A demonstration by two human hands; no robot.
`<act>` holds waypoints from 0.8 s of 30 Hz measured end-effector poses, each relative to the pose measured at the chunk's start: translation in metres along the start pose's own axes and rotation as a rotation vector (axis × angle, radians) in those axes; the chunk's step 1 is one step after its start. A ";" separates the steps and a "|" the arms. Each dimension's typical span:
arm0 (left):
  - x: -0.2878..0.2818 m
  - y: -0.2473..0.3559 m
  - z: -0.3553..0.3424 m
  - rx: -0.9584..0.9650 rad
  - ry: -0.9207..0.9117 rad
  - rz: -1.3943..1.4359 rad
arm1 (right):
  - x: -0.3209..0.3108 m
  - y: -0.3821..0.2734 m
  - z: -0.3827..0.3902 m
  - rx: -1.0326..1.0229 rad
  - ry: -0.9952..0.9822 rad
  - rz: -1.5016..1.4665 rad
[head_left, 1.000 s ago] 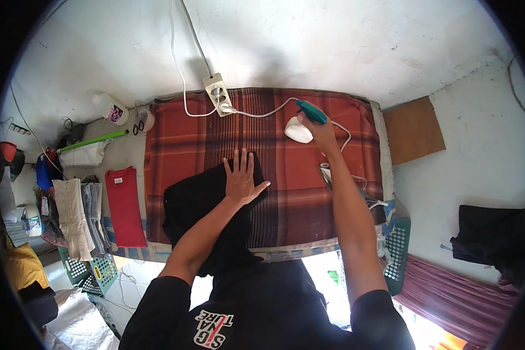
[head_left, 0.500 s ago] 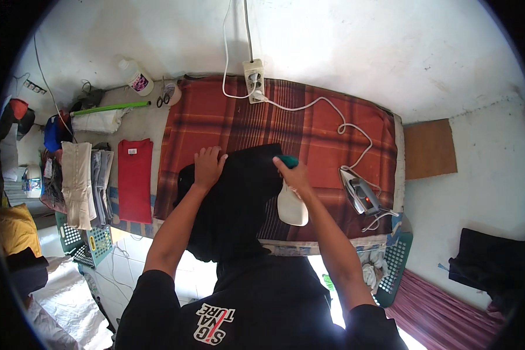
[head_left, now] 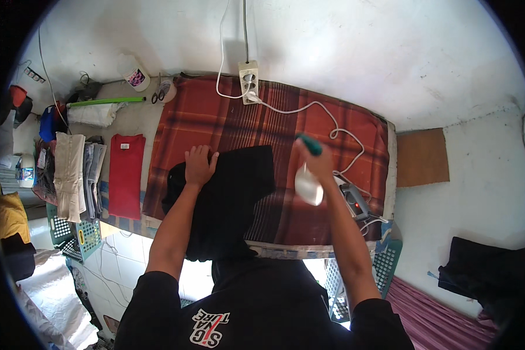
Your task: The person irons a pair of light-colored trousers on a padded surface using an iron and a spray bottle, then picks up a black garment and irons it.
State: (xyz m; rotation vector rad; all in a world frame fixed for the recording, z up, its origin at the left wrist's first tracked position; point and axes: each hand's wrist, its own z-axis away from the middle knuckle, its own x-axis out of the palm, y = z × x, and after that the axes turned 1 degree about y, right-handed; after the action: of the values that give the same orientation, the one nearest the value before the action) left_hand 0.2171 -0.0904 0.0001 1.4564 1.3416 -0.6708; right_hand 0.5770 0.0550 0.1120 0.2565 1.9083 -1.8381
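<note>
A black garment [head_left: 233, 189] lies over the near middle of a red plaid cloth [head_left: 216, 125], with part of it hanging toward me. On its upper left edge rests my left hand [head_left: 200, 167], fingers apart and flat, open. My right hand [head_left: 319, 162] is closed around a white spray bottle [head_left: 308, 188] with a green head, held above the cloth to the right of the garment. Partly behind my right forearm sits a grey and white iron [head_left: 356, 201], its small red light lit.
A power strip [head_left: 249, 81] hangs at the far edge, its white cord [head_left: 315, 105] running to the iron. Leftward lie a folded red shirt [head_left: 125, 178], beige trousers [head_left: 70, 175], scissors [head_left: 157, 96] and a white bottle [head_left: 135, 74]. Green baskets [head_left: 385, 265] stand below the edge.
My right hand has swung the spray bottle to the right and away from the garment. My left hand stays on the garment. The whole view has shifted slightly.
</note>
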 end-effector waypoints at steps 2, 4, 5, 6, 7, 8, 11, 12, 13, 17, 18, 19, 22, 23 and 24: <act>-0.001 0.006 -0.003 0.011 -0.009 -0.033 | -0.021 -0.011 -0.031 -0.063 0.163 0.073; -0.001 0.007 -0.005 -0.007 -0.023 -0.012 | -0.023 -0.006 -0.059 -0.130 0.190 0.007; 0.000 0.009 -0.006 -0.007 -0.026 -0.013 | -0.024 0.001 -0.071 -0.198 0.220 -0.058; 0.000 0.012 -0.008 -0.010 -0.041 -0.009 | -0.025 0.011 -0.082 -0.197 0.223 -0.059; 0.001 0.016 -0.012 -0.011 -0.057 -0.004 | -0.028 0.020 -0.091 -0.253 0.250 -0.027; 0.000 0.011 -0.008 -0.018 -0.061 -0.018 | -0.020 0.016 -0.092 -0.307 0.261 -0.009; 0.000 0.008 -0.004 -0.035 -0.096 -0.145 | -0.026 0.012 -0.090 -0.279 0.127 -0.057; 0.000 0.011 -0.006 -0.041 -0.097 -0.109 | -0.031 0.017 -0.086 -0.275 0.134 -0.051; 0.001 0.015 -0.008 -0.045 -0.098 -0.072 | -0.035 0.022 -0.080 -0.332 0.154 -0.050; 0.001 0.005 -0.003 -0.053 -0.099 -0.083 | -0.096 0.052 -0.041 -0.329 0.019 0.582; -0.001 -0.001 0.002 -0.046 -0.083 -0.088 | -0.107 0.045 -0.020 -0.087 -0.092 0.806; -0.003 -0.004 0.006 -0.035 -0.065 -0.089 | -0.119 0.037 0.004 0.164 -0.201 1.024; -0.003 0.028 -0.006 0.071 0.091 0.131 | -0.151 0.065 0.059 0.348 -0.349 1.157; -0.003 0.043 -0.011 0.084 0.085 0.144 | -0.152 0.072 0.073 0.300 -0.263 1.067; -0.001 0.058 -0.014 0.174 0.082 0.102 | -0.152 0.079 0.084 0.247 -0.182 0.981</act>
State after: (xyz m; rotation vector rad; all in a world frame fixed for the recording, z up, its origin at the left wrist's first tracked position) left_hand 0.2686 -0.0714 0.0224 1.6968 1.2865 -0.6811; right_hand 0.7617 0.0082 0.1121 0.8866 1.0857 -1.3206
